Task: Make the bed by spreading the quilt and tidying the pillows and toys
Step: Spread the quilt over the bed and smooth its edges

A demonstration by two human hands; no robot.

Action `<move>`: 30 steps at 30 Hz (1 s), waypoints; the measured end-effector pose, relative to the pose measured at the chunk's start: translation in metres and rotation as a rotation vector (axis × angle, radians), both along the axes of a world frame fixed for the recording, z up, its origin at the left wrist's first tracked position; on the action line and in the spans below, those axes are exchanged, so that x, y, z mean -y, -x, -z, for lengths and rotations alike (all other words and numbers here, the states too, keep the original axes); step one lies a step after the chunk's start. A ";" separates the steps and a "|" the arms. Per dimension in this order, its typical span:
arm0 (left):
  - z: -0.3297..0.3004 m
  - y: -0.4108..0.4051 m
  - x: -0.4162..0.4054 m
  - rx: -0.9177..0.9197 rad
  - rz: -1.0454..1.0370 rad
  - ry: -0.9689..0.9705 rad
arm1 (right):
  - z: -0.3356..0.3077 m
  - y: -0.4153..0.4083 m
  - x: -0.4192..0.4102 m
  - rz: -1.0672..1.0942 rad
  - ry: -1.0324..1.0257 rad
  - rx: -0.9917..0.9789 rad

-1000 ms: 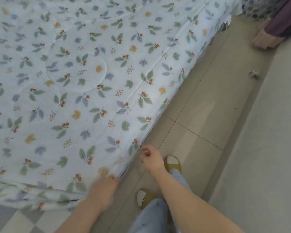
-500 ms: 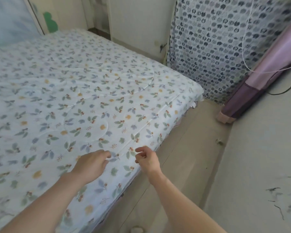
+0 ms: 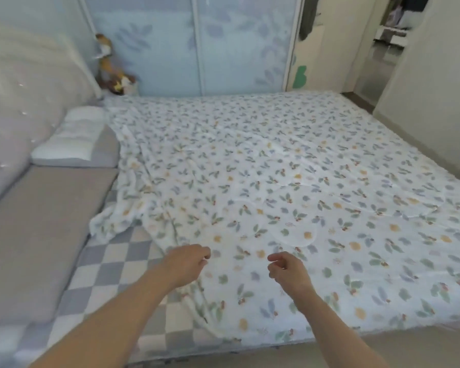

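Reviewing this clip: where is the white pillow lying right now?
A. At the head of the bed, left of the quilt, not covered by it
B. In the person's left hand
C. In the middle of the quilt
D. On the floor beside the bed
A: the white pillow lies by the headboard, just left of the leaf-print quilt, with both hands empty.
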State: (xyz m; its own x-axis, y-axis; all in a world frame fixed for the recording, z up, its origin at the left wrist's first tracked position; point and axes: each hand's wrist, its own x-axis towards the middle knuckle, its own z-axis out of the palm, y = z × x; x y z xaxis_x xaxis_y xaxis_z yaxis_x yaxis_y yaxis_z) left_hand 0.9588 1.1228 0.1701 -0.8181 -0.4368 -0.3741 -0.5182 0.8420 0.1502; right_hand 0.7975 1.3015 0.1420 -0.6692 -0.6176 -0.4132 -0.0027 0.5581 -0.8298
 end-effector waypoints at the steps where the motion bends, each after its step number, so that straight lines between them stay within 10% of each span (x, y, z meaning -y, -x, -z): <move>1: 0.003 -0.019 0.013 -0.006 -0.059 -0.007 | 0.000 -0.012 0.017 -0.058 0.007 0.005; 16: 0.100 -0.248 0.267 0.083 -0.480 -0.158 | 0.053 -0.230 0.300 -0.402 -0.148 0.038; 30: 0.227 -0.220 0.401 0.183 -0.148 -0.107 | 0.124 -0.261 0.413 -0.294 -0.267 -0.010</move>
State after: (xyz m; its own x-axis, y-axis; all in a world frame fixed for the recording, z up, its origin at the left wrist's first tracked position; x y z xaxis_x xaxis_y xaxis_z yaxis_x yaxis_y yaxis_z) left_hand 1.1785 0.7213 -0.0566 -0.6626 -0.4969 -0.5604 -0.6617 0.7389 0.1273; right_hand 1.0586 0.8889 0.0180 -0.4847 -0.6552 -0.5795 -0.2018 0.7284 -0.6547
